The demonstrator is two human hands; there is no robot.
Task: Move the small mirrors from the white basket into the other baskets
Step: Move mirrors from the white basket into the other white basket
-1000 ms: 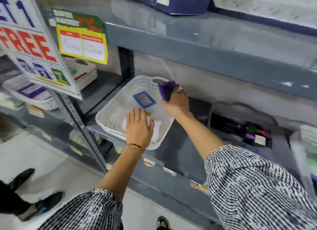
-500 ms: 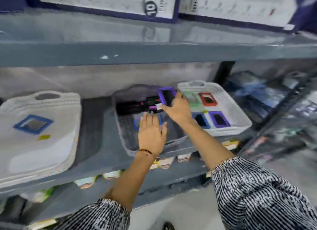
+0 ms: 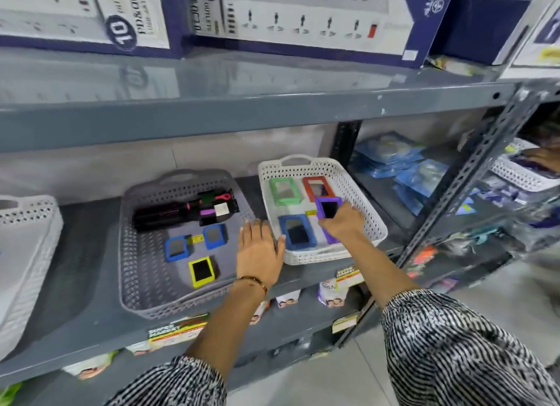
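Observation:
My right hand [image 3: 342, 222] holds a small purple-framed mirror [image 3: 328, 208] just above the floor of the right white basket [image 3: 368, 205]. That basket also holds a green mirror [image 3: 284, 190], a red mirror [image 3: 317, 188], a blue mirror [image 3: 297, 232] and another purple one [image 3: 329, 237] partly hidden under my hand. My left hand [image 3: 260, 249] hovers flat and empty, fingers spread, over the gap between this basket and the grey basket [image 3: 142, 269]. The grey basket holds two blue mirrors [image 3: 176, 248] [image 3: 214, 236] and a yellow-green one [image 3: 201, 271]. The source white basket [image 3: 21, 254] shows only at the left edge.
Black packaged items [image 3: 185, 212] lie at the back of the grey basket. The shelf above [image 3: 242, 108] carries power-strip boxes [image 3: 303, 17]. A slotted steel upright [image 3: 472, 175] stands right of the basket, with blue packets [image 3: 403, 169] behind it. Price tags line the shelf's front edge.
The view swung right from the source white basket. My right hand carried the purple mirror past the grey basket and down into the right white basket. My left hand followed, empty.

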